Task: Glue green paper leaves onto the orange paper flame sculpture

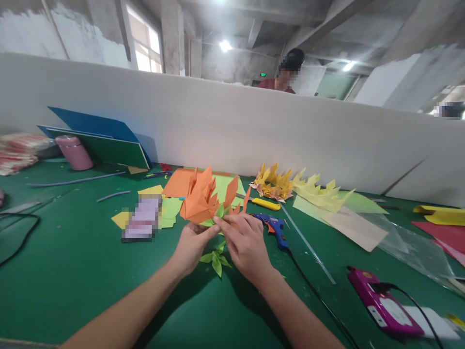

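Both of my hands meet at an orange folded-paper crown (201,201) with tall pointed leaves, held above the green table. My left hand (192,246) grips its lower edge from the left, thumb toward the middle. With its fingers together, my right hand (247,242) pinches a small green paper leaf piece (220,211) against the crown's front; the fingertips partly hide the contact. Below, between my wrists, lies another green paper leaf cluster (217,261). A blue glue gun (278,231) rests just right of my right hand, and a yellow utility knife (266,203) lies behind it.
Yellow paper crowns (274,184) stand at the back right by the white partition (218,121). A phone (143,218) lies on paper sheets to the left. A pink bottle (74,152) stands farther left. A purple power strip (385,303) with cords sits right. Beyond the partition is a person (278,85).
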A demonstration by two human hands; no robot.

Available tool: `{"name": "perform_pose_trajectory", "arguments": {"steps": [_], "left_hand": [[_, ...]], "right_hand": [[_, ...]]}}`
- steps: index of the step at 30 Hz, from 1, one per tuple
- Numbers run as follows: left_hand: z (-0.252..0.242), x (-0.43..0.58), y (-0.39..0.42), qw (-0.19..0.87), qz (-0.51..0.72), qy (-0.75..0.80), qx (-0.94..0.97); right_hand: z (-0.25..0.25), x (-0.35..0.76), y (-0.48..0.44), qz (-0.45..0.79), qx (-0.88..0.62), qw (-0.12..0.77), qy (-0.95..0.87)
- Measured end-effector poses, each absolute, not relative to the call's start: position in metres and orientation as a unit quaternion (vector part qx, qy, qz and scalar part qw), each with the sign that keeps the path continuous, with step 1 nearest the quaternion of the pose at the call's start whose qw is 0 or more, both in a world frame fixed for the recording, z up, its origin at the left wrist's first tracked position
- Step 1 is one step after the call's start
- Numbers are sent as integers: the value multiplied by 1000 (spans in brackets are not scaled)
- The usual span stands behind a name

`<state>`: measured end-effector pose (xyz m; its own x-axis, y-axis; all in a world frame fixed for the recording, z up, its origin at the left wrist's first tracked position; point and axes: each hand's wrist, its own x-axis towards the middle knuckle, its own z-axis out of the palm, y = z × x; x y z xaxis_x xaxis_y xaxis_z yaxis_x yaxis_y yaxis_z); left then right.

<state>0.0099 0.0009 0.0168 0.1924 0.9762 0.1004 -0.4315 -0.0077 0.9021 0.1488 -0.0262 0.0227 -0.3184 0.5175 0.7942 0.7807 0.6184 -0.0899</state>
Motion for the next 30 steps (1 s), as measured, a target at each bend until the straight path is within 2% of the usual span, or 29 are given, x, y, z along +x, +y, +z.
{"name": "perform_pose_trajectory", "arguments": {"steps": [15,21,30], "left_hand": [[21,13,-2,654,577,279,401],[17,13,1,651,566,357,358],[18,13,-2,601,534,390,449]], "right_hand": [[25,146,-30,-147,-429,404,-794],[25,150,-29,-115,-421,430,-790],[28,161,-27,-185,-468,421,-755]]}}
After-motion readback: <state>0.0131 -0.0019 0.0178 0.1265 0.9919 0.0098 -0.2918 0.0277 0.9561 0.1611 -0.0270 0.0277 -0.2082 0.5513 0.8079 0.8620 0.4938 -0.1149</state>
